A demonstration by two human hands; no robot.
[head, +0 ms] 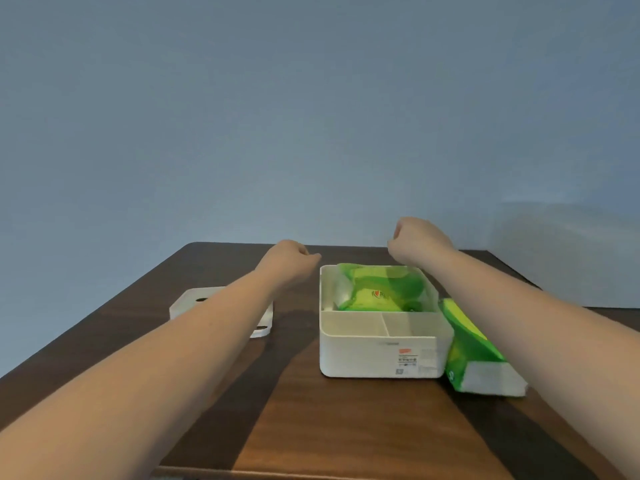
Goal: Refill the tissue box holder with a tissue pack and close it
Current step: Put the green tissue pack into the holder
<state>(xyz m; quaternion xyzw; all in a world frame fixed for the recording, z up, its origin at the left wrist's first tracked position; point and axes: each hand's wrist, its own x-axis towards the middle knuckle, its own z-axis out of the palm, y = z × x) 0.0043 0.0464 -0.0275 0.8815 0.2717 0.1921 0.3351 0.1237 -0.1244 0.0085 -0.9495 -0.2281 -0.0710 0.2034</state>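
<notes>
A white tissue box holder (367,358) stands open on the dark wooden table (332,427). A green tissue pack (377,292) lies in its far compartment; two small front compartments hold nothing. The white lid (265,325) lies flat to the left, mostly hidden under my left forearm. My left hand (289,256) hovers in a loose fist just left of the holder's far corner. Above the holder's far edge my right hand (415,240) is also curled into a fist. Neither hand holds anything.
A second green tissue pack (474,351) leans against the holder's right side. A plain blue-grey wall rises behind the table. The table's far edge runs close behind both hands.
</notes>
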